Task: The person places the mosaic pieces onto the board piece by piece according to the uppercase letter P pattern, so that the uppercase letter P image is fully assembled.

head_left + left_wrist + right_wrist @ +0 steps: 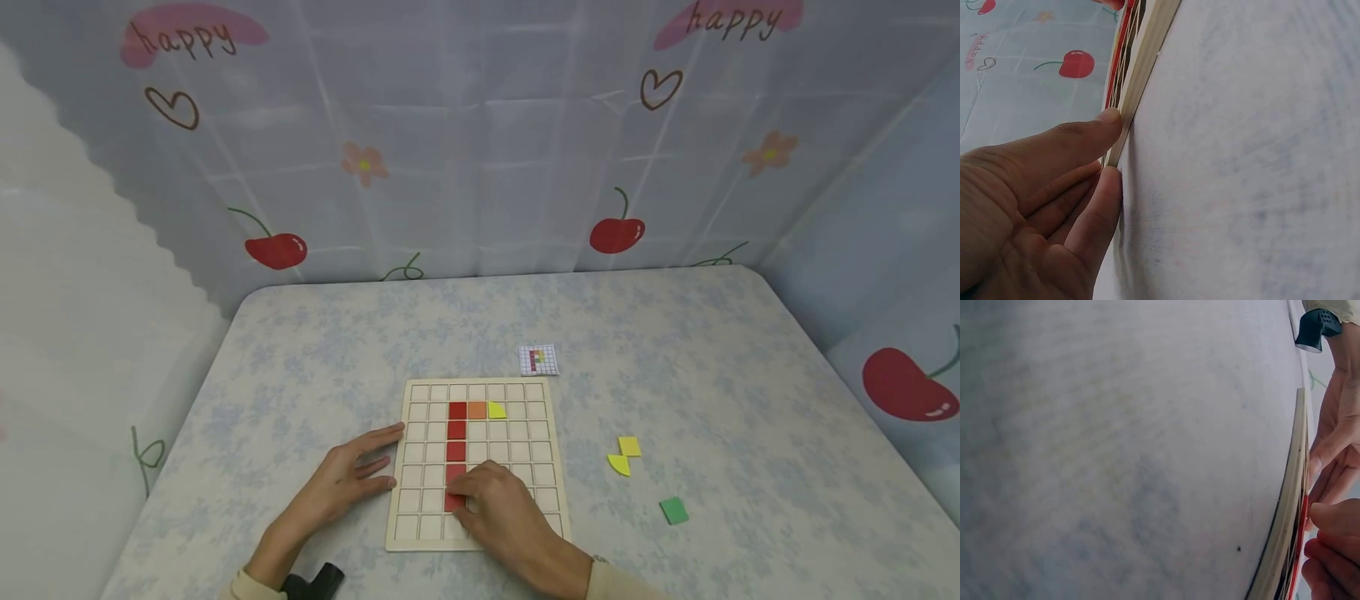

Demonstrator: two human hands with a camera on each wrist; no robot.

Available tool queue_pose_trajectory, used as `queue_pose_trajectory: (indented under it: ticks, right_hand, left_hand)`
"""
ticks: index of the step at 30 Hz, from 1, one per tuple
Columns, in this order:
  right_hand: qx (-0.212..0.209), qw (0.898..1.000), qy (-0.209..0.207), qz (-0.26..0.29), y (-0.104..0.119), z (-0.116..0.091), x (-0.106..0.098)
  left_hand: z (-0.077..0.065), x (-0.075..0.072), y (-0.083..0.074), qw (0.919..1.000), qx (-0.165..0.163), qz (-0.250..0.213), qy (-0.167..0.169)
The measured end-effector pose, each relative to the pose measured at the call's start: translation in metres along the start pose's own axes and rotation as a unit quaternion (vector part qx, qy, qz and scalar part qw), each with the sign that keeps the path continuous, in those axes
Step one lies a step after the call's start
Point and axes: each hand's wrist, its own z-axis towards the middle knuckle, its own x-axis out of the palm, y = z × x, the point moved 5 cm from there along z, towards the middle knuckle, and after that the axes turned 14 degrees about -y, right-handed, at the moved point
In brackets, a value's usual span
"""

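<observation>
A light wooden grid board lies on the table. Several red square tiles run down one of its columns. Right of the top one sit an orange square tile and a yellow quarter-circle tile. My right hand reaches over the board's lower part, thumb and fingertips pinching at the lowest red tile, which they partly cover. My left hand is beside the board's left edge, fingers extended. In the left wrist view its fingertips touch the board's side.
Right of the board lie a yellow square tile, another yellow quarter-circle tile and a green square tile. A small card with a coloured grid pattern lies behind the board. A printed curtain hangs behind the table.
</observation>
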Motion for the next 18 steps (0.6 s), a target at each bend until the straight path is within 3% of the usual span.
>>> queue_pose_trajectory:
  ticks: [5,12,18]
  right_hand:
    - [0.021,1.000,-0.018,0.012,-0.009,-0.004,-0.010]
    - [0.114,0.993,-0.040,0.008,-0.037,-0.017,-0.032]
    - [0.166,0.982,-0.092,-0.019,-0.065,-0.032,-0.062]
  left_hand:
    - [0.000,0.001,0.000,1.0000,-0.001,0.007,-0.002]
    - [0.000,0.001,0.001,0.9999,-0.003,0.014,-0.001]
    - [0.001,0.001,0.001,0.9999,-0.001,0.012,0.002]
